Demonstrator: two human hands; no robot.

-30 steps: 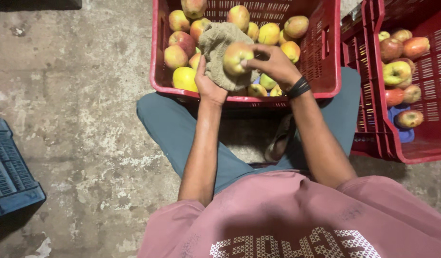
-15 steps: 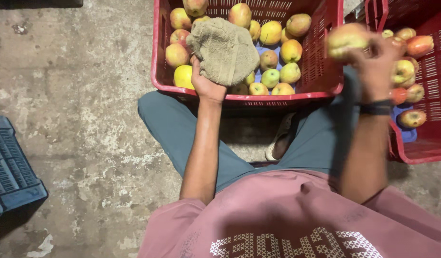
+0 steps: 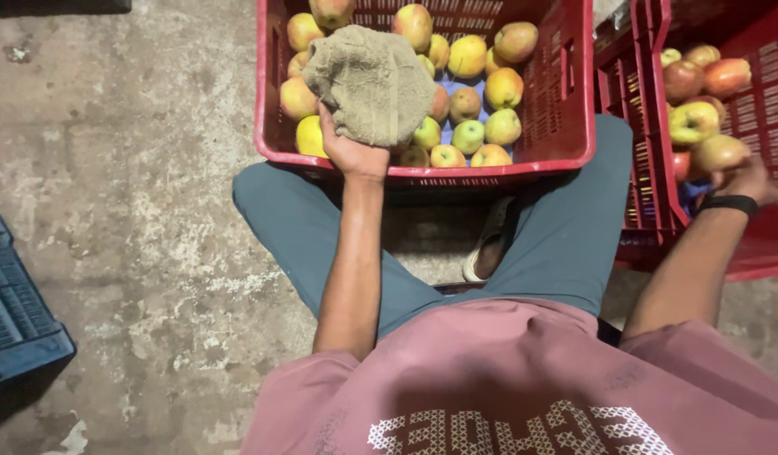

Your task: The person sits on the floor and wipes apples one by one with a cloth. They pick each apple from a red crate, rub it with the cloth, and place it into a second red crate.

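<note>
My left hand (image 3: 352,152) holds a crumpled olive-grey cloth (image 3: 372,82) up over the near side of a red plastic crate (image 3: 574,126) full of yellow-red apples (image 3: 481,84). My right hand (image 3: 747,179), with a black band at the wrist, reaches into a second red crate (image 3: 658,143) on the right. Its fingers are on a yellow-red apple (image 3: 719,152) among the other apples (image 3: 694,120) there. I sit on the floor with my legs spread around the front crate.
A dark blue crate (image 3: 18,320) lies at the left edge on the worn concrete floor (image 3: 136,185). A sandal (image 3: 490,244) shows between my legs, just under the front crate. The two red crates stand side by side, touching.
My right hand took an apple from the cloth and carried it right, down into the right crate. My left hand has stayed in place with the cloth.
</note>
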